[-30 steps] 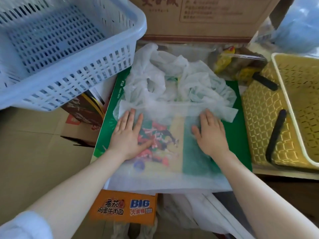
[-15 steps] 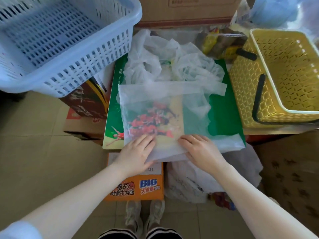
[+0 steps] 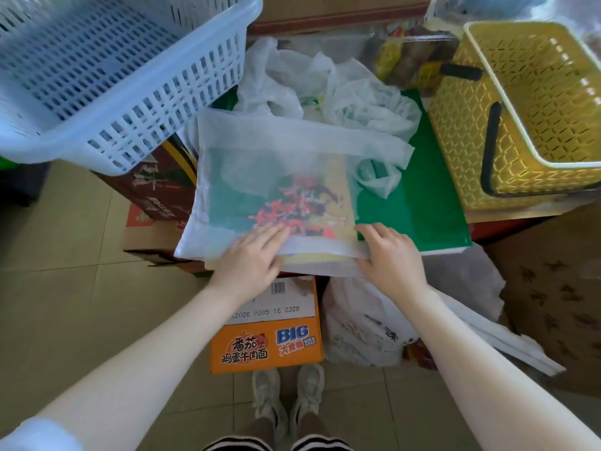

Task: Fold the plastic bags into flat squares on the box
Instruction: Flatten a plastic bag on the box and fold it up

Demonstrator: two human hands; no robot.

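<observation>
A translucent white plastic bag (image 3: 260,177) lies flat on the green printed box (image 3: 422,196), and its left side hangs over the box's left edge. My left hand (image 3: 253,255) presses flat on the bag's near edge with straight fingers. At the bag's near right corner, my right hand (image 3: 390,255) pinches the edge with curled fingers. Behind the flat bag, a heap of crumpled white bags (image 3: 325,83) sits on the far end of the box.
A pale blue slatted basket (image 3: 97,76) stands at the left and a yellow basket (image 3: 536,92) with black handles at the right. An orange noodle carton (image 3: 266,346) and more white bags (image 3: 364,327) sit on the floor below the box.
Both hands slid from the bag's middle back to its near edge. The bag now lies narrower and further left on the box. My right hand's fingers have curled onto the corner.
</observation>
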